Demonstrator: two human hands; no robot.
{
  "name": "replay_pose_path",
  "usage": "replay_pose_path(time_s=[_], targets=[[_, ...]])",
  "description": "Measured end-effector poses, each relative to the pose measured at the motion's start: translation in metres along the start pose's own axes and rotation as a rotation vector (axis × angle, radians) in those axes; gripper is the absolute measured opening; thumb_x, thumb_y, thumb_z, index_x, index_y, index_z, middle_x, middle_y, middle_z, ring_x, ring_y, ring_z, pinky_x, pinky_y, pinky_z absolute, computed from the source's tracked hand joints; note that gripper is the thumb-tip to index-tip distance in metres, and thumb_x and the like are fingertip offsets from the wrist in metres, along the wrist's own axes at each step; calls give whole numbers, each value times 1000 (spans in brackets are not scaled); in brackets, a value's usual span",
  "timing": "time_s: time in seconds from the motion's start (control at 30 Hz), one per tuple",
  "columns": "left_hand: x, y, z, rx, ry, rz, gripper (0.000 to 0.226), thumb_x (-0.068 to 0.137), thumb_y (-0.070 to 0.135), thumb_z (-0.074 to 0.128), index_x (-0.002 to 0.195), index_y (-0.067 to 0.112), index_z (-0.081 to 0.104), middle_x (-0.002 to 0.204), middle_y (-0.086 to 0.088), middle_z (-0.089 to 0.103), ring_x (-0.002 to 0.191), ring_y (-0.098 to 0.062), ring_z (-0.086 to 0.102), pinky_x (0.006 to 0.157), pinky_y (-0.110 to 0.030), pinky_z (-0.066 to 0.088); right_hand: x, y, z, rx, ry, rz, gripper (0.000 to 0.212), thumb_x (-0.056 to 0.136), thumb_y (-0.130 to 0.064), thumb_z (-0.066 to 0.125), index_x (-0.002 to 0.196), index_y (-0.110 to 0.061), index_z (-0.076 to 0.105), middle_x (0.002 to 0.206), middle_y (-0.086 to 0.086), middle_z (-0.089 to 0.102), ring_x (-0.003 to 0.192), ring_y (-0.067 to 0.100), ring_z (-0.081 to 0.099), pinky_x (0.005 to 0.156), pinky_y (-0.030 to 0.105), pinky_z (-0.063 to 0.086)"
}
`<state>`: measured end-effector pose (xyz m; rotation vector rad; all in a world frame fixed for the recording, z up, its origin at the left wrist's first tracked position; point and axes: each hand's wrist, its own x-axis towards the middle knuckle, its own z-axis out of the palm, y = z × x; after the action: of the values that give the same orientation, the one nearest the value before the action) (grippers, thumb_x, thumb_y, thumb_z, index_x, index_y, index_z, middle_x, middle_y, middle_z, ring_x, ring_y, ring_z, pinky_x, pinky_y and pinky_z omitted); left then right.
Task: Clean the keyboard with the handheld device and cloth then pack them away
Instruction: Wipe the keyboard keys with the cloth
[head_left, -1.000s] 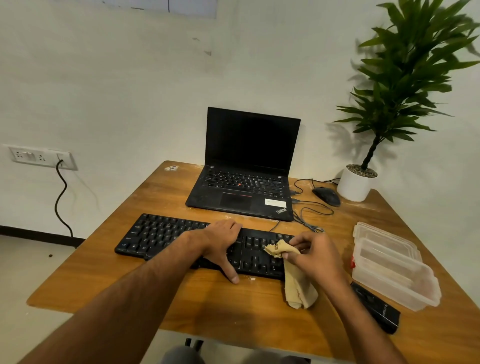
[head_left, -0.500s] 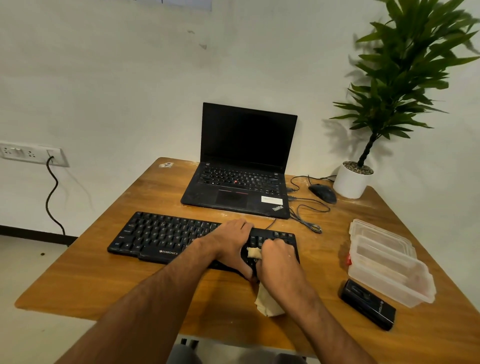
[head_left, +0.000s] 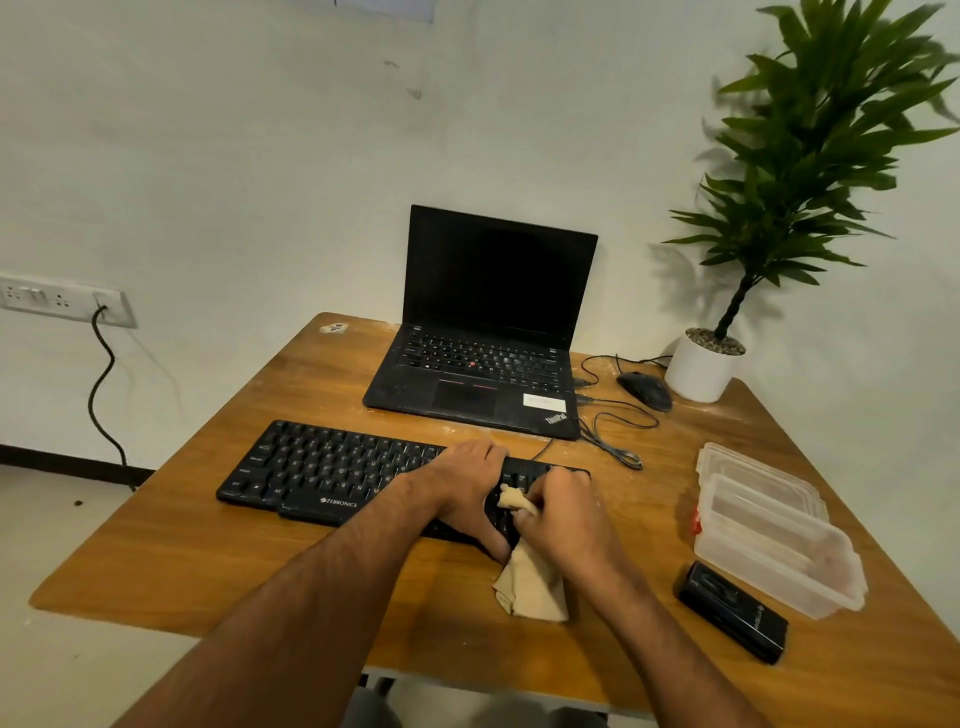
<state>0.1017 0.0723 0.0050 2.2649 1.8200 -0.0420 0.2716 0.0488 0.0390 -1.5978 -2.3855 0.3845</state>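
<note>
Between right fingers (head_left: 540, 506), cloth (head_left: 530, 584)

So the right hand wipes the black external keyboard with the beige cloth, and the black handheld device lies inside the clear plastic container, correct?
Not quite. The head view shows the black handheld device on the wooden table, beside the clear plastic container, not inside it.

Matt plastic keyboard (head_left: 332, 470); soft cloth (head_left: 530, 587); wood table (head_left: 208, 540).
</note>
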Motion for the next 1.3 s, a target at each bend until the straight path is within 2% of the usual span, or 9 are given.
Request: replay_pose_path(time_s=[0.1, 0.23, 0.37, 0.5, 0.67, 0.77, 1.0, 1.1, 1.3], targets=[[-1, -1, 2, 3, -10, -6, 118, 62, 73, 85, 150, 15, 33, 141, -4, 42, 127, -21, 40, 116, -42, 38, 0, 1, 6, -25, -64, -15, 19, 87, -26, 75, 104, -18, 74, 99, -2, 72, 92, 11, 67, 80, 28, 60], [-1, 0, 2, -6, -43, -27, 128, 59, 79, 83, 154, 15, 29, 148, -5, 38, 134, -23, 38, 119, -45, 35, 7, 16, -17, 37, -139, 25, 11, 86, -28, 78, 97, -26, 77, 94, -13, 67, 88, 4, 61, 71, 22, 51], [-1, -2, 0, -30, -40, -27, 126, 55, 80, 84, 151, 19, 31, 146, -3, 39, 132, -22, 38, 118, -47, 36, 30, 27, -28, 85, 78, 35, 20, 94, -24, 69, 114, -24, 71, 92, -17, 61, 74, -3, 50, 58, 12, 36], [-2, 1, -3, -5, -55, -28, 130, 57, 79, 85, 155, 15, 27, 151, -5, 36, 139, -26, 36, 122, -47, 32, 50, 26, -8, -9, 106, -11, 20, 94, -18, 68, 113, -22, 73, 108, -5, 70, 91, 5, 59, 69, 15, 44], [-1, 1, -2, 22, -50, -23, 126, 59, 80, 83, 153, 15, 30, 149, -6, 38, 135, -24, 37, 121, -44, 32, 58, 14, 13, -96, 50, -163, 32, 85, -2, 71, 110, -19, 77, 108, 4, 74, 101, 18, 69, 88, 33, 58], [-1, 2, -3, 34, -57, -21, 127, 59, 81, 82, 154, 14, 29, 151, -6, 37, 137, -25, 36, 122, -45, 31, 63, 14, 9, -94, -3, -147, 37, 85, 1, 71, 115, -20, 76, 111, 3, 74, 100, 17, 69, 88, 32, 59], [-1, -3, 0, -11, -45, -21, 129, 54, 81, 84, 152, 16, 31, 149, -5, 39, 137, -24, 37, 120, -47, 34, 55, 51, -15, -103, -16, -29, 21, 91, -5, 68, 105, -19, 75, 107, -4, 69, 103, 13, 63, 85, 24, 51], [1, -3, 0, -13, -35, -14, 128, 53, 81, 84, 150, 16, 33, 147, -4, 40, 134, -23, 38, 119, -46, 35, 56, 66, -21, -84, -61, 20, 16, 90, -10, 70, 102, -20, 73, 106, -1, 70, 98, 12, 64, 88, 30, 56], [2, 0, -2, 31, -54, -27, 128, 55, 82, 82, 150, 12, 33, 146, -6, 40, 132, -23, 39, 119, -45, 36, 61, 24, -4, -176, 30, -158, 15, 91, -12, 66, 103, -16, 75, 104, 4, 70, 97, 19, 65, 85, 35, 57]])
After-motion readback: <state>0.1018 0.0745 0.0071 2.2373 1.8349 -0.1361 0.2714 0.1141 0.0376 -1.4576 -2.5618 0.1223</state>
